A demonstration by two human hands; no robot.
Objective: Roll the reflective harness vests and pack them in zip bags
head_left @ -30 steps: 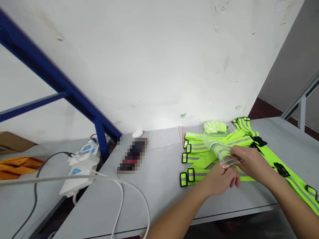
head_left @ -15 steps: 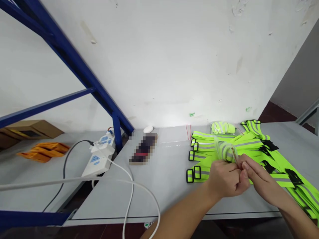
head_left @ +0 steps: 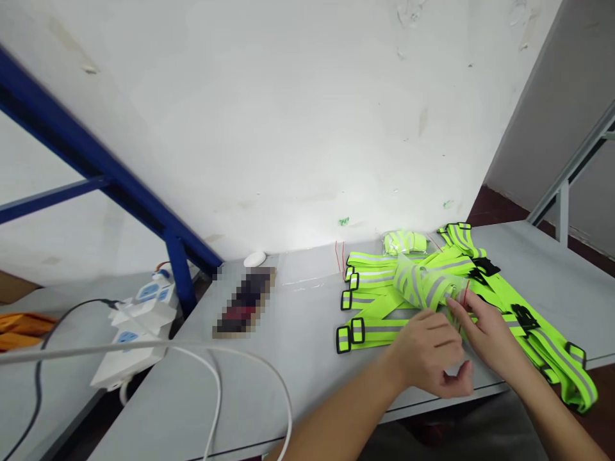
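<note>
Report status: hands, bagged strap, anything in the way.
Right hand pinching bagged strap. Left hand close by, grip unclear. Loose straps spread underneath, possible snag.

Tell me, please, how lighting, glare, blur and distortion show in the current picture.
In the head view, the white wall is brightest low down, near the grey table; there too, thin glints mark the clear plastic lying on it; also in the head view, the left hand looks slightly soft, pixelation masks the dark object, and wide-lens stretching seems likely towards the edges.

The left hand (head_left: 429, 353) partly hides the straps (head_left: 383, 331); pixelation masks a flat object (head_left: 246, 302).
</note>
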